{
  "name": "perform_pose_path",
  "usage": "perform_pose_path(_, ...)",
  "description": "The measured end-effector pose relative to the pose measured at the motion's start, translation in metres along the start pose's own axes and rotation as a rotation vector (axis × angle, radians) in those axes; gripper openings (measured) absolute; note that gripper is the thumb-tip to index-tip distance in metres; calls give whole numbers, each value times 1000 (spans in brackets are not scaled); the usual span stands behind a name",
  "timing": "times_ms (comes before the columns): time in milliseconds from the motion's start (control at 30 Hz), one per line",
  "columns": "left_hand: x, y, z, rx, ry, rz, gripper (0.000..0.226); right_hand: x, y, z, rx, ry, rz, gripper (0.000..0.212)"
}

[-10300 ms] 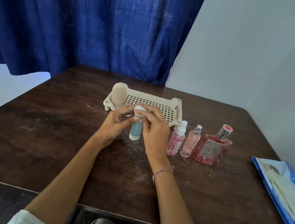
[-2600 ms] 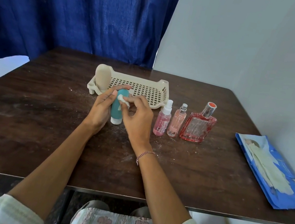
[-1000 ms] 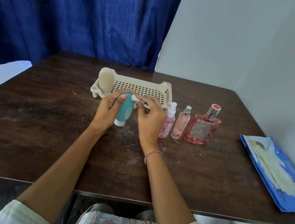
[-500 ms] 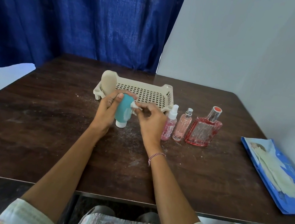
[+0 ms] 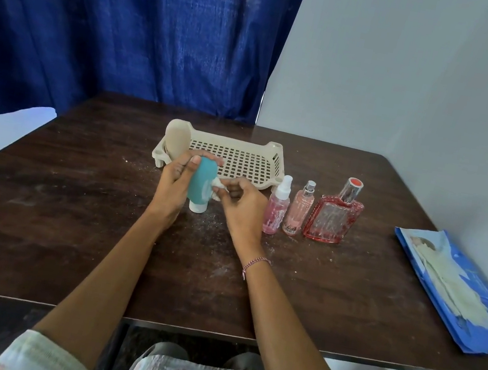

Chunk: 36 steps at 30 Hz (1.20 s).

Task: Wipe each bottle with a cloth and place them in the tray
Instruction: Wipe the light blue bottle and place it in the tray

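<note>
My left hand [image 5: 174, 185] grips a teal bottle [image 5: 200, 182], cap down on the table. My right hand [image 5: 242, 204] pinches a small white cloth [image 5: 217, 187] against the bottle's right side. Behind them stands the beige slotted tray [image 5: 240, 159], with a beige bottle [image 5: 176, 137] upright at its left end. To the right of my hands three bottles stand in a row: a pink spray bottle [image 5: 277, 207], a slim pink bottle [image 5: 298, 209] and a wide red glass bottle [image 5: 334, 215].
A blue packet of wipes [image 5: 459, 288] lies at the table's right edge. The dark wooden table [image 5: 70, 203] carries white dust specks. A blue curtain [image 5: 119, 16] hangs behind, and a pale wall runs along the right.
The teal bottle stays in my left hand in front of the tray. My right hand has slid the cloth down along the bottle's right side.
</note>
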State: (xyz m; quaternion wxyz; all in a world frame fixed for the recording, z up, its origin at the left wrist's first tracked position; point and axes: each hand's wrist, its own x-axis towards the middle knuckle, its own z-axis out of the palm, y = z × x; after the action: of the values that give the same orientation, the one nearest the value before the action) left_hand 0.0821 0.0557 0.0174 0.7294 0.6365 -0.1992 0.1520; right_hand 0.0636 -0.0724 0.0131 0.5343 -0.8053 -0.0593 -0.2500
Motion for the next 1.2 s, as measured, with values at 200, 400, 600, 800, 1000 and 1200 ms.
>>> perform_pose_path(200,-1,0,1,4,6,0,26,-3,0,3,-42,-26,19,12)
perform_pose_path(400,-1,0,2,34,12,2,25,-5,3,9,-40,-92,100,10)
perform_pose_path(600,-1,1,0,32,21,-28,20,-7,2,8,-60,-81,105,6)
perform_pose_path(800,-2,1,1,43,55,-16,18,-10,2,9,-123,-48,42,10)
perform_pose_path(1000,1,-5,-5,82,126,-20,21,-15,-2,13,-137,-89,-92,12)
perform_pose_path(1200,1,-5,-4,120,140,-21,20,-10,0,12,-142,-21,-83,11)
